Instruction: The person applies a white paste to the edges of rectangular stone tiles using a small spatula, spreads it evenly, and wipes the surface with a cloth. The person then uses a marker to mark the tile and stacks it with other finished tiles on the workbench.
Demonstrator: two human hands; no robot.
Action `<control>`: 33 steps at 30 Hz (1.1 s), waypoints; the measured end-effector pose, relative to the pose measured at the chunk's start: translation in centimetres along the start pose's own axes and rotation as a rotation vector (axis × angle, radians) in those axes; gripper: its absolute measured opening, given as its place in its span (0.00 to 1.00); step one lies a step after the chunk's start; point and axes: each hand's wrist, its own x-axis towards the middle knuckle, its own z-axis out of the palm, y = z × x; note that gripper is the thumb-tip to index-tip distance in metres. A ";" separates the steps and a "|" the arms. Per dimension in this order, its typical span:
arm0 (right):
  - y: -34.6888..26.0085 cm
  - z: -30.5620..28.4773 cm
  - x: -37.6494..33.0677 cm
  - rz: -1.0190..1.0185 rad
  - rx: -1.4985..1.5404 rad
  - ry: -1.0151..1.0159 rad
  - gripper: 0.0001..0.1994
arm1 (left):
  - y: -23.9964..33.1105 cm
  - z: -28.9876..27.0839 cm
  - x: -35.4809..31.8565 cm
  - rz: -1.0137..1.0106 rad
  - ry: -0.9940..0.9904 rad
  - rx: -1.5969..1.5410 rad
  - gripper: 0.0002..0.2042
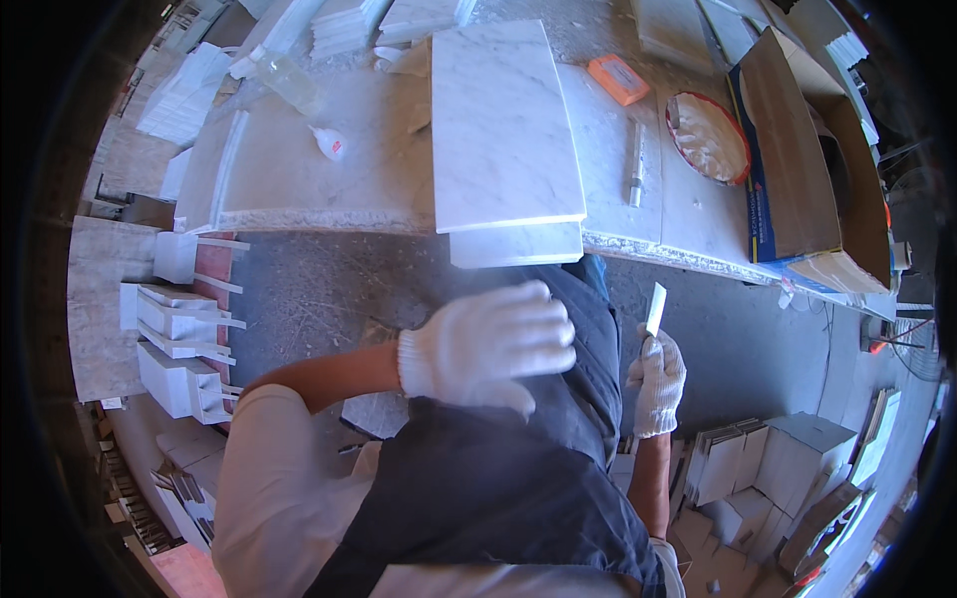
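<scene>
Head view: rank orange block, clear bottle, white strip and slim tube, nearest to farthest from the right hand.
1. White strip: in the right hand.
2. Slim tube: near the bench front.
3. Orange block: beyond the tube.
4. Clear bottle: toward the bench's left.

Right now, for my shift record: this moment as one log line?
Left hand: open, nothing visibly held | Right hand: gripping thin white piece | Bench: veined white slab, orange block

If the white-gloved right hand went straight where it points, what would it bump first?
The white-gloved right hand, holding a thin, flat white strip, would probably meet the long grey tabletop at its front edge; height is unclear.
</scene>
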 end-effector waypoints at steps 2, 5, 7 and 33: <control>0.8 -0.4 -0.5 0.011 0.029 0.022 0.19 | 0.0 -0.9 -0.5 -0.079 0.181 0.046 0.27; 1.8 -0.1 -0.9 -0.023 0.089 0.033 0.20 | 0.2 -2.1 -1.6 -0.135 0.228 0.178 0.25; 2.1 0.4 -1.0 -0.081 0.091 0.044 0.21 | -0.7 -2.6 -2.0 -0.134 0.247 0.297 0.23; -6.0 1.6 5.4 -0.228 0.129 0.036 0.28 | -25.4 -11.8 5.5 -1.038 0.262 0.672 0.32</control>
